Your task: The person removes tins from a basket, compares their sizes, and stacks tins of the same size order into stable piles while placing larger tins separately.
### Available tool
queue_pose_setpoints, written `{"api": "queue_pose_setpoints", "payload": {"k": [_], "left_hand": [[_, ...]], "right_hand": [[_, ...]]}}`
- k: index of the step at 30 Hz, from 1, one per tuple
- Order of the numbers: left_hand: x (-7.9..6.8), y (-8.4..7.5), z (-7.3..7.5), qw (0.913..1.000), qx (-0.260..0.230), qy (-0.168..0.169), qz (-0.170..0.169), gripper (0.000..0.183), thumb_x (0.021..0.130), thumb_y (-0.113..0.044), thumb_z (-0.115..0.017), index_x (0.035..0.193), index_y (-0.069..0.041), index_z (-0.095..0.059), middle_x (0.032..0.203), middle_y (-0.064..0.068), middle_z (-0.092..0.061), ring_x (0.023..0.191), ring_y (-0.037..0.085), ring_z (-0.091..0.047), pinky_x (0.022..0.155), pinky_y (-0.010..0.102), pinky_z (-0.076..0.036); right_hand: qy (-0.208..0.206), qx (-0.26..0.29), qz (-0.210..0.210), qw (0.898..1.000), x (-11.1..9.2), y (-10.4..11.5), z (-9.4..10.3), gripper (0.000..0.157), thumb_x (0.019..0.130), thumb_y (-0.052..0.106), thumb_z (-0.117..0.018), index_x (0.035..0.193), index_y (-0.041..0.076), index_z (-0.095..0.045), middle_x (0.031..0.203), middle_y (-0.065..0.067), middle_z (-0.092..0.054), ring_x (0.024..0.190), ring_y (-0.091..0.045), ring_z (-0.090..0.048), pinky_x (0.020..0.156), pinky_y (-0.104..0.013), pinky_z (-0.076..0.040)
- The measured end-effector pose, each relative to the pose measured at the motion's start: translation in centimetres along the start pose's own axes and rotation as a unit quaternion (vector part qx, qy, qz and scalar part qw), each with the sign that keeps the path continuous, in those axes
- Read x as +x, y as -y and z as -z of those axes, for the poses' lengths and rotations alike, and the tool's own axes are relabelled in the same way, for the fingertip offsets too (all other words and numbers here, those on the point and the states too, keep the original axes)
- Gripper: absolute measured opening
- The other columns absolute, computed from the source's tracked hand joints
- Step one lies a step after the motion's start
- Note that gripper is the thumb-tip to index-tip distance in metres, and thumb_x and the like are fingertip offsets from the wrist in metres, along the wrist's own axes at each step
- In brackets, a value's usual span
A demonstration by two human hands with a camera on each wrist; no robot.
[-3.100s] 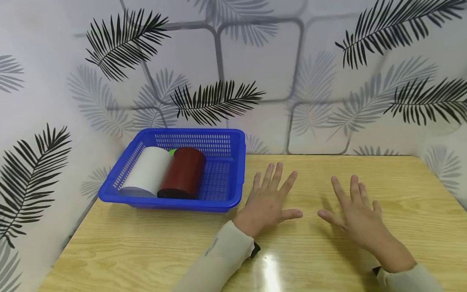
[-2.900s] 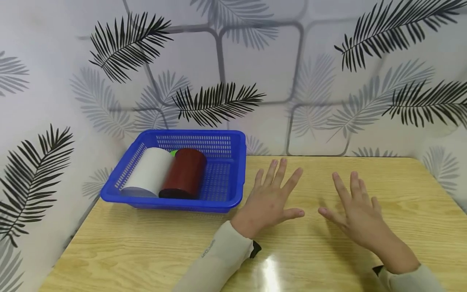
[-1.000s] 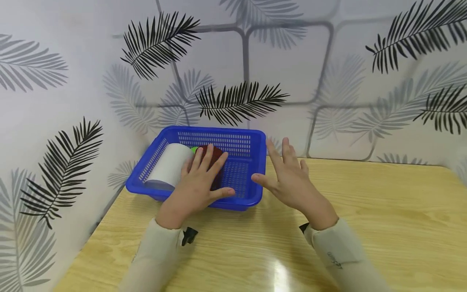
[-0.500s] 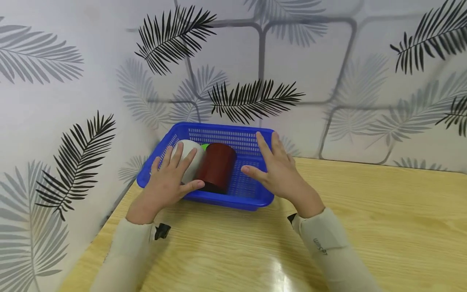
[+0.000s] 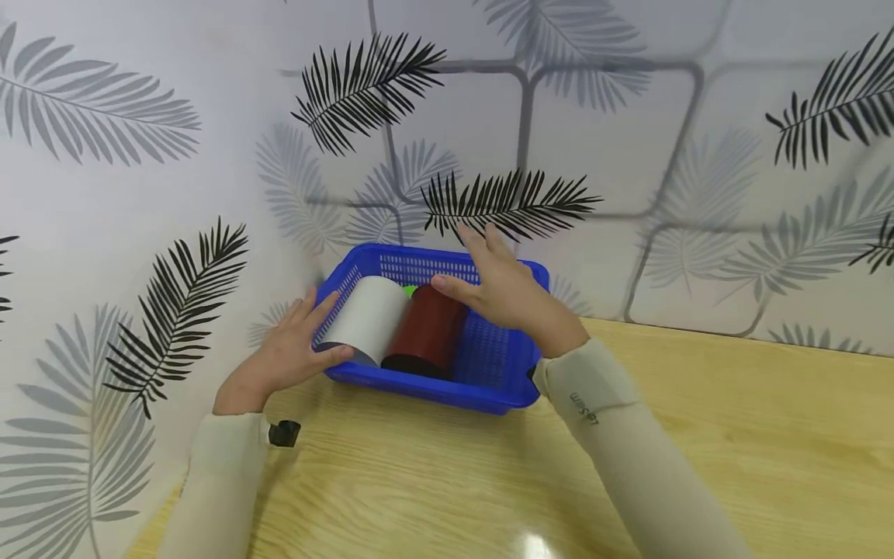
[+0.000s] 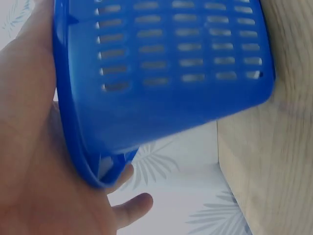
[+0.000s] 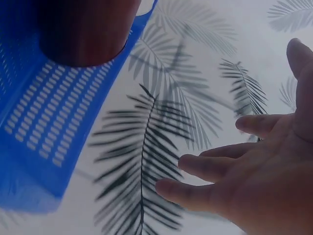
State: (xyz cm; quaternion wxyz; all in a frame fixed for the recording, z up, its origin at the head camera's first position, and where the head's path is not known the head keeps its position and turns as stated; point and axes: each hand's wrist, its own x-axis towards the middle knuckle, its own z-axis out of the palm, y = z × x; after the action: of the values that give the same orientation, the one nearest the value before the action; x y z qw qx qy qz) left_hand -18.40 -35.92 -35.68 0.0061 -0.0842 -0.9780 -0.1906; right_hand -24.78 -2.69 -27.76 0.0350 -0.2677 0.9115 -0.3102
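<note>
A blue plastic basket [image 5: 447, 394] with slotted walls stands on the table. Inside it a white cylinder [image 5: 370, 314] and a dark red cylinder [image 5: 427, 330] lie side by side, and a bit of something bright green [image 5: 410, 290] peeks out behind them. My left hand [image 5: 282, 353] is at the basket's left end, fingers spread along the rim; the left wrist view has the palm right beside that rim [image 6: 66, 98]. Above the basket's right part my right hand [image 5: 506, 287] hovers with fingers extended, holding nothing; in the right wrist view the fingers [image 7: 210, 169] are apart from the basket.
The wood-grain table [image 5: 433, 481] extends to the right and toward me. Close behind the basket rises a wall [image 5: 594, 140] with a feather-leaf pattern, and it continues along the left side.
Both hands have moved left from the table to the basket. The left passed over the cylinders to the left end; the right came over the basket. The head view has turned left.
</note>
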Motion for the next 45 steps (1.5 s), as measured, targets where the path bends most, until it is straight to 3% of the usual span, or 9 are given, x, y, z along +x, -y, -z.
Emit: {"api": "queue_pose_setpoints", "payload": {"k": [5, 9, 14, 17, 23, 31, 35, 39, 45], "left_hand": [[0.0, 0.8, -0.7, 0.9991, -0.040, 0.009, -0.007, 0.100, 0.092, -0.058, -0.066, 0.163, -0.010, -0.015, 0.165, 0.027, 0.000, 0.149, 0.051, -0.002, 0.113, 0.071, -0.008], [0.2, 0.6, -1.3, 0.9978, -0.064, 0.016, -0.004, 0.102, 0.091, -0.060, -0.066, 0.164, -0.011, -0.013, 0.166, 0.025, 0.002, 0.150, 0.047, 0.000, 0.114, 0.068, -0.007], [0.4, 0.1, -1.8, 0.9976, -0.068, 0.015, -0.004, 0.103, 0.090, -0.062, -0.066, 0.164, -0.013, -0.013, 0.166, 0.023, 0.002, 0.151, 0.045, 0.000, 0.115, 0.067, -0.009], [0.6, -0.1, -1.7, 0.9981, -0.060, 0.015, -0.004, 0.104, 0.089, -0.064, -0.066, 0.164, -0.015, -0.013, 0.167, 0.021, 0.003, 0.151, 0.043, 0.000, 0.115, 0.066, -0.010], [0.9, -0.3, -1.2, 0.9993, -0.037, 0.005, -0.005, 0.103, 0.090, -0.065, -0.064, 0.164, -0.014, -0.014, 0.166, 0.023, 0.001, 0.151, 0.043, -0.002, 0.112, 0.071, -0.010], [0.3, 0.3, -1.4, 0.9994, -0.033, 0.005, 0.006, 0.104, 0.090, -0.066, -0.063, 0.164, -0.013, -0.014, 0.166, 0.023, 0.001, 0.151, 0.044, -0.002, 0.109, 0.075, -0.010], [0.1, 0.7, -1.2, 0.9995, -0.032, -0.001, 0.006, 0.104, 0.089, -0.068, -0.062, 0.164, -0.013, -0.015, 0.166, 0.023, 0.000, 0.151, 0.044, -0.002, 0.109, 0.076, -0.010], [0.0, 1.0, -0.8, 0.9995, -0.030, -0.001, 0.007, 0.104, 0.089, -0.069, -0.061, 0.163, -0.012, -0.016, 0.166, 0.024, 0.000, 0.151, 0.045, -0.002, 0.107, 0.078, -0.011], [-0.2, 1.4, -0.1, 0.9996, -0.028, -0.005, 0.008, 0.102, 0.090, -0.067, -0.062, 0.163, -0.012, -0.018, 0.166, 0.023, -0.001, 0.151, 0.044, -0.003, 0.108, 0.076, -0.012]], "right_hand": [[0.038, 0.028, -0.006, 0.999, 3.3, 0.3, -1.8, 0.088, 0.100, 0.055, -0.055, 0.164, 0.017, -0.008, 0.168, -0.014, -0.004, 0.153, -0.032, -0.002, 0.118, -0.057, -0.015], [0.075, 0.019, -0.032, 0.996, 5.2, -0.3, -3.7, 0.085, 0.102, 0.050, -0.056, 0.163, 0.010, -0.012, 0.166, -0.016, -0.015, 0.153, -0.036, -0.007, 0.119, -0.055, -0.016], [0.136, -0.006, -0.078, 0.988, 6.0, -2.0, -5.3, 0.093, 0.099, 0.051, -0.059, 0.163, 0.008, -0.007, 0.166, -0.020, -0.015, 0.152, -0.039, -0.004, 0.118, -0.057, -0.015], [0.159, -0.010, -0.086, 0.984, 5.8, -3.0, -5.0, 0.095, 0.099, 0.046, -0.063, 0.163, 0.005, -0.005, 0.166, -0.019, -0.013, 0.152, -0.038, -0.006, 0.119, -0.054, -0.016], [0.144, -0.048, -0.084, 0.985, 4.8, -3.4, -2.9, 0.085, 0.099, 0.029, -0.067, 0.162, 0.007, -0.016, 0.164, -0.020, -0.022, 0.150, -0.040, -0.017, 0.117, -0.056, -0.022], [0.175, -0.069, -0.158, 0.969, 4.8, -3.3, -4.2, 0.099, 0.097, 0.059, -0.057, 0.159, -0.004, -0.014, 0.156, -0.026, -0.034, 0.143, -0.041, -0.033, 0.115, -0.053, -0.029], [0.182, -0.031, -0.201, 0.962, 5.2, -3.6, -5.0, 0.106, 0.095, 0.062, -0.057, 0.158, -0.007, -0.008, 0.153, -0.028, -0.036, 0.138, -0.041, -0.038, 0.111, -0.051, -0.036], [0.170, 0.088, -0.238, 0.952, 5.4, -3.8, -5.2, 0.110, 0.092, 0.054, -0.064, 0.159, -0.001, 0.004, 0.145, -0.029, -0.037, 0.128, -0.045, -0.046, 0.095, -0.058, -0.049], [0.173, 0.211, -0.231, 0.934, 5.3, -3.9, -5.3, 0.113, 0.092, 0.047, -0.070, 0.160, 0.007, 0.011, 0.146, -0.028, -0.033, 0.129, -0.047, -0.045, 0.095, -0.063, -0.047]]}}
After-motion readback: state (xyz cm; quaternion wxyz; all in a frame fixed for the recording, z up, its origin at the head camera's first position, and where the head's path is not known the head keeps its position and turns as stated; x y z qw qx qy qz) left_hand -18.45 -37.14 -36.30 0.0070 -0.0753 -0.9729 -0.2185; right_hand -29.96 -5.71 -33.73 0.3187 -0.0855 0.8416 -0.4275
